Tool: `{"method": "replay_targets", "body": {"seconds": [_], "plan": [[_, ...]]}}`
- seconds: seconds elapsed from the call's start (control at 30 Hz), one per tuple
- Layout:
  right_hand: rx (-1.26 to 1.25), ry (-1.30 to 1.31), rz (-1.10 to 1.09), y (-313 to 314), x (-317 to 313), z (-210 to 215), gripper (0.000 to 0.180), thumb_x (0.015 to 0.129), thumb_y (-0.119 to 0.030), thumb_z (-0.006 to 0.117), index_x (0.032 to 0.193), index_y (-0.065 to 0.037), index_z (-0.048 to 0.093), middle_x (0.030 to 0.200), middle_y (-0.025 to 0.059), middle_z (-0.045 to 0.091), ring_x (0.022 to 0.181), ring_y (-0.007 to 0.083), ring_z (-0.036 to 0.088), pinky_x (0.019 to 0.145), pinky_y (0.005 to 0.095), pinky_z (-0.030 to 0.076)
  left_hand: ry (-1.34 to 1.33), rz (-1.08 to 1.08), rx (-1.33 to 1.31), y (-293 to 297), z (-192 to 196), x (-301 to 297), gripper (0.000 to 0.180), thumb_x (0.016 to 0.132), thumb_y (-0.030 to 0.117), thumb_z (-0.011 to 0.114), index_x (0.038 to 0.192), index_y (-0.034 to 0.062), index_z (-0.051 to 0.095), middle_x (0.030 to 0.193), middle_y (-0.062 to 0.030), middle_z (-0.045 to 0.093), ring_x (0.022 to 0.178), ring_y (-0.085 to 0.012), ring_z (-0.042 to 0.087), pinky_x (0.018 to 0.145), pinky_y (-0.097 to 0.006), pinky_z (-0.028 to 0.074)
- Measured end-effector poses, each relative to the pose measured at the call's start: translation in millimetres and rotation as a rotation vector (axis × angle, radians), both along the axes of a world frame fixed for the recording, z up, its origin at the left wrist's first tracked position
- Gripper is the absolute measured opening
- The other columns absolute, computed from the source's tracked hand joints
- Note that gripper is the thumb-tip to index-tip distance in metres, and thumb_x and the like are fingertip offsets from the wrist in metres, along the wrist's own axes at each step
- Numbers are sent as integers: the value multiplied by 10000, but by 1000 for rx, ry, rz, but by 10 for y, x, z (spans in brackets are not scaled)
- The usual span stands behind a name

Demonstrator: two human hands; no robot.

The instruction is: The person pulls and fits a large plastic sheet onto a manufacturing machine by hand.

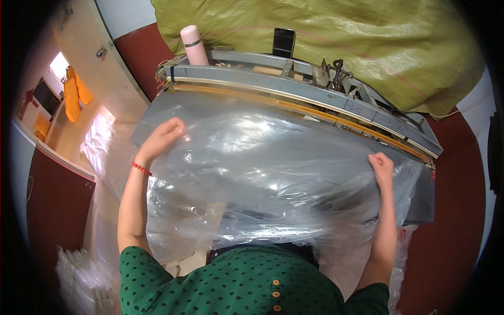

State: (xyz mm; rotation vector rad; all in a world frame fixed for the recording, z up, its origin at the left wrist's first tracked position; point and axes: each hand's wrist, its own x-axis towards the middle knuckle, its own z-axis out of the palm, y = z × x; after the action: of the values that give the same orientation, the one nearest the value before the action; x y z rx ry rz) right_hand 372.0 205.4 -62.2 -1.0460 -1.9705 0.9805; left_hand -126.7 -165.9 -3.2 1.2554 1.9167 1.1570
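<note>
A wide sheet of clear plastic film lies over the grey bench top and drapes over its near edge toward my body. My left hand, with a red bead bracelet at the wrist, is closed on the film's left part. Toward the right end, my right hand pinches the film, fingers curled together. Between the hands the film is loose, wrinkled and shiny. Just beyond it runs a long sealing machine with a grey metal bar and an orange-yellow strip along its front.
Behind the machine stand a pink flask and a dark phone. Metal tools sit in the machine's frame. A yellow-green woven sheet covers the back. Folded clear plastic lies at lower left, near an open door.
</note>
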Motion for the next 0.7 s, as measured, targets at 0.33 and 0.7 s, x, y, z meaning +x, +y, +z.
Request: {"method": "replay_targets", "body": {"seconds": [0.33, 0.7], "plan": [[90, -80, -232, -26, 1052, -42, 201, 779, -78, 617, 632, -24, 491, 574, -81, 367, 548, 15, 317, 483, 181, 256, -161, -489, -373, 243, -170, 608, 187, 796, 116, 622, 950, 44, 545, 828, 12, 554, 771, -51, 486, 684, -209, 412], [269, -45, -401, 141, 1623, -310, 228, 790, -99, 615, 638, -27, 461, 585, -80, 325, 558, 37, 285, 487, 202, 249, 182, -113, 136, 366, 74, 769, 363, 851, 230, 496, 1144, 15, 483, 1123, -103, 542, 1043, -254, 508, 889, -381, 399]]}}
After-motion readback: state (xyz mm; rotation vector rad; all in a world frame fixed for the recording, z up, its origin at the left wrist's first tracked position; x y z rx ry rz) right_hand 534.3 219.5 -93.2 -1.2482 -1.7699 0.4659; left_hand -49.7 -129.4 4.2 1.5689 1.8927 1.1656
